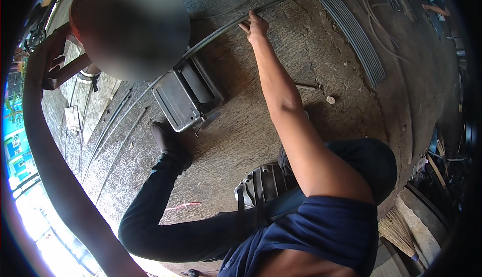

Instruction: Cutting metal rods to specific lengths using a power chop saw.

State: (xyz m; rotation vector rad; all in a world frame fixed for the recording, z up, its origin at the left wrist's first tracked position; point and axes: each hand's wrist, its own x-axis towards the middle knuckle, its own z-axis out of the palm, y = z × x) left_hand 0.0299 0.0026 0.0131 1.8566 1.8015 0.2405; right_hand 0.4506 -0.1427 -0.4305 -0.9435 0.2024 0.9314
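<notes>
My right hand [257,25] is at the end of my outstretched arm, its fingers closed about a long thin metal rod [221,30]. The rod slants down to the left across a grey metal machine base [173,101] on the floor. At the upper left my left hand [54,58], in shadow, is wrapped round a dark reddish handle [73,71]. Beside that handle a large round shape [133,28] with a red edge is blurred, so its details are hidden. It covers part of the rod and the base.
Several thin rods [114,116] lie at left. A ribbed grey bundle of bars [351,33] rests at upper right, near loose bent wire [374,18]. A small stone [330,99] lies right of the base. Near my legs are a silver metal part [261,184] and a straw broom [399,229].
</notes>
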